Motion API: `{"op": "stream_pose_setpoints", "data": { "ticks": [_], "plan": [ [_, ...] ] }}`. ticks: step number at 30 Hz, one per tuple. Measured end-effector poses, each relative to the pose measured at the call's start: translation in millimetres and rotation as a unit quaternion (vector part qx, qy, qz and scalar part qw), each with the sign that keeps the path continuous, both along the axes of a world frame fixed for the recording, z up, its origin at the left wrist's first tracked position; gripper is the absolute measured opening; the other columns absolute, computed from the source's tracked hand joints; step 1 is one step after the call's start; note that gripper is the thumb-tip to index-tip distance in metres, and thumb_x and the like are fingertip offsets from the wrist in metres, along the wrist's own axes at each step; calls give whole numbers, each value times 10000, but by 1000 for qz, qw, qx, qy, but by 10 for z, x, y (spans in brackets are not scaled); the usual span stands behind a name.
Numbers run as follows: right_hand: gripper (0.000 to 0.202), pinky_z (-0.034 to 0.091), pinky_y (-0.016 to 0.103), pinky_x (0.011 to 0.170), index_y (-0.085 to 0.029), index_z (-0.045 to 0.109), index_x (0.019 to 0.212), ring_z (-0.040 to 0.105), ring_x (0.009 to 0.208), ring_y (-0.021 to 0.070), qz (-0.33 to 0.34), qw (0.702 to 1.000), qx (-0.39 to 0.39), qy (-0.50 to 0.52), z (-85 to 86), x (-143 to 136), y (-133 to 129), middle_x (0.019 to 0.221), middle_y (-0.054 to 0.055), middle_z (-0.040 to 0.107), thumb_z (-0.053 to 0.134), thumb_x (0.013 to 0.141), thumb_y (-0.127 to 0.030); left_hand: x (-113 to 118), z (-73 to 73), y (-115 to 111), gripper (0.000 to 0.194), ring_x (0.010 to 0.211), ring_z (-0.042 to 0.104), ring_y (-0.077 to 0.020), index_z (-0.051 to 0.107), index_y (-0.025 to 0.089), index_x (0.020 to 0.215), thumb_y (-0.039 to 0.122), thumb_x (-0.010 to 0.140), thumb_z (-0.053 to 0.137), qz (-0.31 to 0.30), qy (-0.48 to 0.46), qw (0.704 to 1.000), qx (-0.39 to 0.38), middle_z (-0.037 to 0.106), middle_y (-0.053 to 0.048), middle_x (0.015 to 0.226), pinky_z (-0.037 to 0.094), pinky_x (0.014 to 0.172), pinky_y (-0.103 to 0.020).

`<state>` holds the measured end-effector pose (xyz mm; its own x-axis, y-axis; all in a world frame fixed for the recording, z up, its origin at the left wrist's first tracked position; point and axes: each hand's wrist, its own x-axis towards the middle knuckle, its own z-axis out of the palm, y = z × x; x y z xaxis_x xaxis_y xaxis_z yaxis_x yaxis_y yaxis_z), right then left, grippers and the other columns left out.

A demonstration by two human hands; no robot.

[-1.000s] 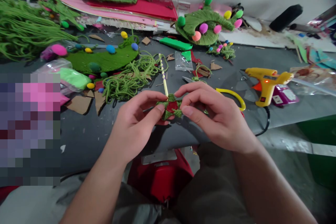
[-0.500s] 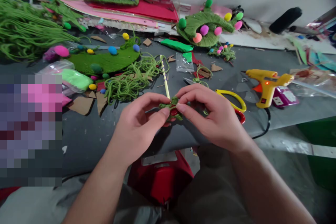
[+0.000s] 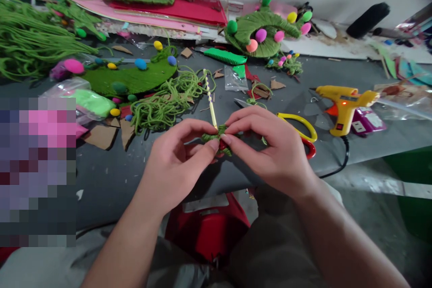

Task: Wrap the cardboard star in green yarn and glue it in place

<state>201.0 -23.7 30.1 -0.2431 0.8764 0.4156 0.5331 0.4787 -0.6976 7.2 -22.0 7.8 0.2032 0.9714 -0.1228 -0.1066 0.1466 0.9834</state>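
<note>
A yellow glue gun (image 3: 344,112) with a glowing red light and black cord (image 3: 346,155) stands out beside a purple packet (image 3: 369,122). Left of the gun, scissors (image 3: 297,118) show yellow and red handles, a yarn piece (image 3: 211,137) pairs green with red, and a pale yellow stick (image 3: 212,113) bears dark marks. Farther back, a green crescent (image 3: 245,31) carries purple, pink, coral, yellow and green balls (image 3: 261,35).

Grey tbl (image 3: 111,180) w/ yarn (image 3: 162,108), scissors (image 3: 301,119)

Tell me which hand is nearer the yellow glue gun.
Right. The right hand sits left of the glue gun; the left hand is farther left, beyond the right hand.
</note>
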Motion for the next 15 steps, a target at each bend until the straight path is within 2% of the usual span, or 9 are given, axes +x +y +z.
{"op": "stream_pose_setpoints", "data": {
  "ticks": [9,15],
  "plan": [
    [46,580,352,891,-234,732,921,703,989,187,-2,1000,2,-4,4,-29,-7,1038,42,732,732,941,-193,5,5,10,164,748,707,-123,753,238,979,287,848,840,19,35,999,4,733,-3,953,657,708,-219],
    [115,578,315,801,-246,738,1005,690,957,168,-16,1000,-8,-10,61,9,-24,1071,34,729,736,920,-168,13,16,11,128,755,713,-98,759,253,947,262,850,842,27,25,999,0,726,25,916,642,718,-169]
  ]
}}
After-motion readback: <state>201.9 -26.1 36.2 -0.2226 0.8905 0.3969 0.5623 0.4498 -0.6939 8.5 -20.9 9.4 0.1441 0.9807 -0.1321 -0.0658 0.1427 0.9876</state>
